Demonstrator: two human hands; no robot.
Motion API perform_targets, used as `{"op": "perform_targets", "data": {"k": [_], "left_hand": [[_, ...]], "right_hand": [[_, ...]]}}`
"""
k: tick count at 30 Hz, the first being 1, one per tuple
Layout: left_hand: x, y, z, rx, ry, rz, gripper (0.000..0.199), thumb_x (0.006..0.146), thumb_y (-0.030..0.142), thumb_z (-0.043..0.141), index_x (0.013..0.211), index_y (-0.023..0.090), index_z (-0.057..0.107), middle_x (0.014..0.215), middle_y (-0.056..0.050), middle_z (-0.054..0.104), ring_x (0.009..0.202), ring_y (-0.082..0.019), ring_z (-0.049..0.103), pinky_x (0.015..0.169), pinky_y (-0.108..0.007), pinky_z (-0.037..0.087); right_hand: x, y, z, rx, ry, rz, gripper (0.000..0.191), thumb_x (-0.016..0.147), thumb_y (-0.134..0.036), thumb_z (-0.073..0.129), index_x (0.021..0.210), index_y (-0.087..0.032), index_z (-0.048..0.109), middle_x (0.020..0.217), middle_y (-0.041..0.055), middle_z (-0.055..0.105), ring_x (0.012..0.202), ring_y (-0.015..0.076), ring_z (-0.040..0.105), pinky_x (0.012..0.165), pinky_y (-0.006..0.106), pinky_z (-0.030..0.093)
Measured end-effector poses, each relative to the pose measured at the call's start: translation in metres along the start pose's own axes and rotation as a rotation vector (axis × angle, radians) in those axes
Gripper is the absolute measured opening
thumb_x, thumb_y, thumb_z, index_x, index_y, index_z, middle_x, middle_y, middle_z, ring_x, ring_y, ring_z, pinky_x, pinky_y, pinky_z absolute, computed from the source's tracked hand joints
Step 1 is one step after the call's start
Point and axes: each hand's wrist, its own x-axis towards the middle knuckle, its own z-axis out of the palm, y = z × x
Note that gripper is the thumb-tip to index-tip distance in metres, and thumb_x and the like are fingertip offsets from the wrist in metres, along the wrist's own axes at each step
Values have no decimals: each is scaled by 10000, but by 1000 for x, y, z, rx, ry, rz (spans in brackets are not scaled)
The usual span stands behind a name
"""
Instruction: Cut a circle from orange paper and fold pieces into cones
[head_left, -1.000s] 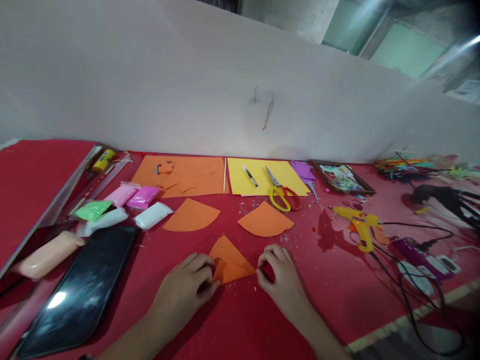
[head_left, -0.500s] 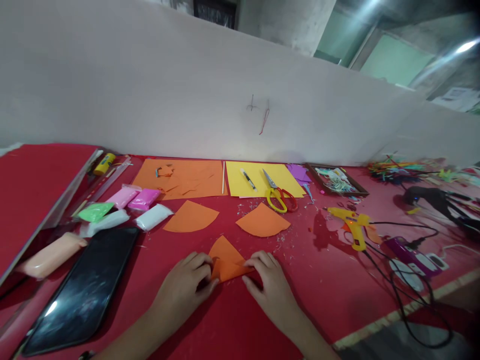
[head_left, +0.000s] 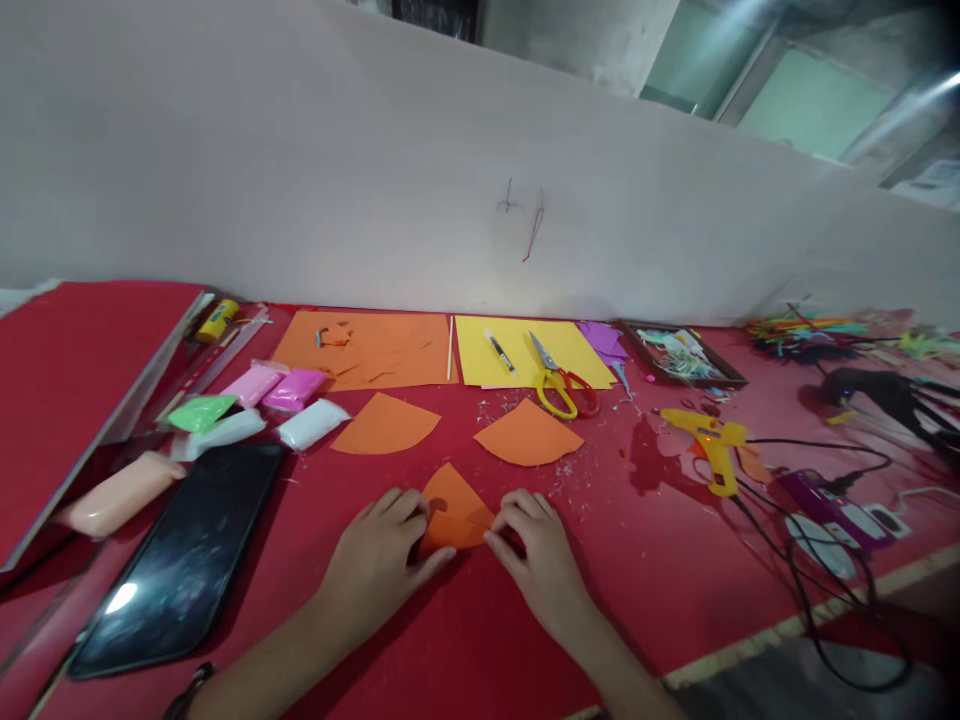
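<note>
An orange paper piece (head_left: 454, 510) lies on the red table between my hands, its lower part folded over. My left hand (head_left: 382, 555) grips its left edge, with the thumb along the bottom. On the right side, my right hand (head_left: 529, 545) pinches the corner between thumb and fingers. Two flat orange fan-shaped pieces lie beyond it, one at the left (head_left: 386, 425) and one at the right (head_left: 529, 435).
A black phone (head_left: 180, 560) and clay packets (head_left: 307, 425) lie left. Scissors (head_left: 559, 385) rest partly on yellow paper (head_left: 480, 350) behind. To the right are a yellow glue gun (head_left: 716, 450), a purple power strip (head_left: 832, 510) and looping black cables.
My left thumb has stretched further right along the paper's lower edge. My right thumb and fingers have closed together at the right corner. The camera view has shifted slightly.
</note>
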Motion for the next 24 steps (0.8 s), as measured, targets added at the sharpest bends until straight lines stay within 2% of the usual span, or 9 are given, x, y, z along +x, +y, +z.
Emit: {"op": "perform_targets", "data": {"k": [5,12,24], "left_hand": [[5,2,-1,28,-46,-5,296,846,389,479,692,174,610,854,-35,570,796,-189,520,670,-316,421],[5,-4,3,-9,-36,14,295,856,375,470,685,175,603,830,-29,562,761,-166,499,650,-291,391],[5,-2,0,-41,-24,28,276,862,308,451,646,177,561,822,-19,541,763,-160,488,652,-282,373]], "right_hand": [[2,2,0,9,0,-4,90,788,-174,574,714,-187,524,850,2,540,799,165,463,702,284,341],[3,3,2,-30,25,11,110,781,-194,585,695,-183,517,789,1,526,753,162,461,682,281,344],[3,2,4,-67,47,-3,122,786,-170,558,680,-180,498,772,13,516,737,164,458,675,286,349]]}}
